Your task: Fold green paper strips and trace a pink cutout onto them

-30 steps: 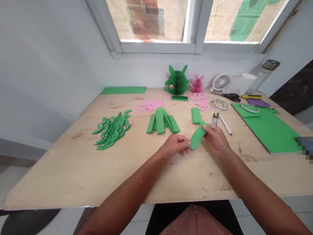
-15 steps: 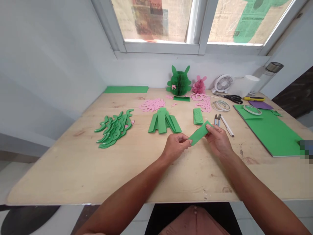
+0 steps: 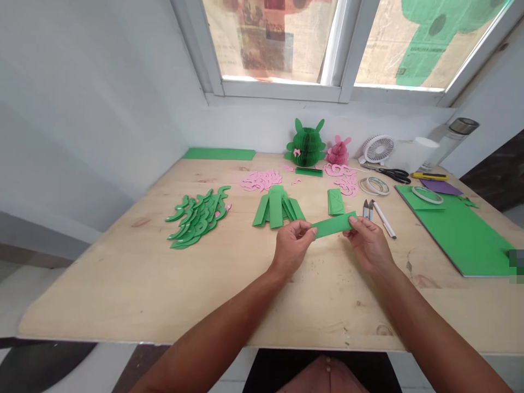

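Observation:
A narrow green paper strip (image 3: 333, 225) is stretched between my two hands above the wooden table. My left hand (image 3: 292, 243) pinches its left end between thumb and fingers. The right end is gripped by my right hand (image 3: 369, 240), thumb on top. Just beyond the strip lies a folded green paper piece (image 3: 335, 202) with outlines drawn on it. Several folded green strips (image 3: 276, 210) fan out beyond my left hand. Thread snips (image 3: 367, 209) and a white pen (image 3: 385, 219) lie beyond my right hand.
Green cut-outs (image 3: 196, 218) are heaped at left, pink cut-outs (image 3: 261, 180) farther back. A green honeycomb figure (image 3: 308, 144) and a pink one (image 3: 338, 151) stand by the wall. At right are a fan (image 3: 379, 148), scissors (image 3: 395, 174), tape rolls (image 3: 374, 186), a yellow cutter (image 3: 429, 176) and green sheets (image 3: 470, 240).
The green strip has turned from a steep slant to nearly level, still held at both ends. The whole view has shifted slightly, with the table appearing lower and farther right.

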`<move>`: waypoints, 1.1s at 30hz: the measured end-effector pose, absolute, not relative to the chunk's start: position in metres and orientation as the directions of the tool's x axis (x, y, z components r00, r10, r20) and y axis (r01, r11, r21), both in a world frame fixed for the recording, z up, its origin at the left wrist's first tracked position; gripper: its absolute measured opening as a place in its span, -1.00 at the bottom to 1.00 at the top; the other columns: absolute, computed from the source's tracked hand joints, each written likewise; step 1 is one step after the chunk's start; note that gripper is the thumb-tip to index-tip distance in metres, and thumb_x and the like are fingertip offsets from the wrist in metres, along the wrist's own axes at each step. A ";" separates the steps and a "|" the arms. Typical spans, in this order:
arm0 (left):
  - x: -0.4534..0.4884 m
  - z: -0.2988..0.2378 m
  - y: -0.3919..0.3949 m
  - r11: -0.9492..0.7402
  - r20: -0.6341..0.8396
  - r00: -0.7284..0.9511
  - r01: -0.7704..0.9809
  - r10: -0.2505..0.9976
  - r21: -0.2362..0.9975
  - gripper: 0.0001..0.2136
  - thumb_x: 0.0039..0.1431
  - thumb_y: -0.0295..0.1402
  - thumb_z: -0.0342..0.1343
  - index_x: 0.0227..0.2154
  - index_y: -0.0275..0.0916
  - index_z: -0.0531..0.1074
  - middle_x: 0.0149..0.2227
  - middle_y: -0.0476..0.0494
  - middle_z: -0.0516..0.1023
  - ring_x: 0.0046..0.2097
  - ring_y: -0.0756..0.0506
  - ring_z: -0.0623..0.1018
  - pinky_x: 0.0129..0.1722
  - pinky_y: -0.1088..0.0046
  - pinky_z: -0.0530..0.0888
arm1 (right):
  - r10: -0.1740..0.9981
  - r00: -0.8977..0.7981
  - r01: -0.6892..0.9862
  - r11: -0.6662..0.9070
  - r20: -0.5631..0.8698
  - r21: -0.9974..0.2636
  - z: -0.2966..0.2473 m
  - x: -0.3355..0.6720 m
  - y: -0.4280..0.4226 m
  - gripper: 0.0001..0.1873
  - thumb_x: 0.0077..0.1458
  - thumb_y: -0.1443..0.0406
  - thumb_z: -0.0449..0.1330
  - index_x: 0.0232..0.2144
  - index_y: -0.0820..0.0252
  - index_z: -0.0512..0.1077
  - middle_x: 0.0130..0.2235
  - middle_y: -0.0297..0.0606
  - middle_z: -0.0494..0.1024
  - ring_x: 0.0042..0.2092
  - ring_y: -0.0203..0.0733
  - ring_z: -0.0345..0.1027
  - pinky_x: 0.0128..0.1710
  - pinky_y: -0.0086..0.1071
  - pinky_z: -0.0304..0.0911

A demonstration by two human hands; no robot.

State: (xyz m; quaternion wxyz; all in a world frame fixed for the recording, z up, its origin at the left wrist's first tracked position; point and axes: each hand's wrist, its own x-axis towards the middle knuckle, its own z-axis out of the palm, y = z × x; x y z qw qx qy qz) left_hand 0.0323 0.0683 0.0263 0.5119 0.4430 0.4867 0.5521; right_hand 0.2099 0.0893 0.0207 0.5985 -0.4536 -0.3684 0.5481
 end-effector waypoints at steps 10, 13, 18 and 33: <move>0.029 0.029 0.072 0.003 -0.043 -0.157 -0.243 0.987 0.970 -0.78 -0.07 -0.21 0.22 -0.54 -0.27 0.41 -0.59 0.03 0.42 -0.50 0.02 0.46 -0.43 0.51 0.40 | 0.994 0.082 -0.265 -0.053 -0.077 -0.963 0.017 0.210 0.087 -0.71 -0.24 0.10 0.45 -0.55 0.14 0.51 -0.57 -0.37 0.38 -0.49 -0.29 0.18 -0.44 -0.35 0.14; 0.028 0.029 0.072 0.008 -0.054 -0.169 -0.258 0.984 0.966 -0.79 -0.07 -0.22 0.22 -0.54 -0.28 0.42 -0.58 0.03 0.43 -0.50 0.03 0.46 -0.42 0.51 0.40 | 0.994 0.071 -0.241 -0.069 -0.089 -0.968 0.018 0.208 0.085 -0.70 -0.24 0.09 0.45 -0.59 0.15 0.49 -0.58 -0.37 0.36 -0.49 -0.29 0.16 -0.43 -0.35 0.12; 0.027 0.029 0.073 0.021 -0.070 -0.175 -0.268 0.982 0.963 -0.77 -0.08 -0.21 0.24 -0.54 -0.29 0.44 -0.59 0.02 0.44 -0.52 0.02 0.46 -0.45 0.52 0.40 | 0.993 0.064 -0.205 -0.083 -0.099 -0.975 0.019 0.208 0.085 -0.67 -0.24 0.08 0.45 -0.63 0.16 0.46 -0.59 -0.37 0.34 -0.49 -0.29 0.15 -0.44 -0.36 0.09; 0.026 0.026 0.075 0.029 -0.081 -0.183 -0.271 0.980 0.962 -0.78 -0.11 -0.22 0.26 -0.55 -0.30 0.45 -0.61 0.03 0.44 -0.55 0.03 0.46 -0.51 0.54 0.37 | 0.991 0.054 -0.195 -0.108 -0.120 -0.975 0.015 0.208 0.084 -0.64 -0.21 0.06 0.43 -0.62 0.17 0.42 -0.54 -0.37 0.29 -0.43 -0.29 0.11 -0.39 -0.38 0.07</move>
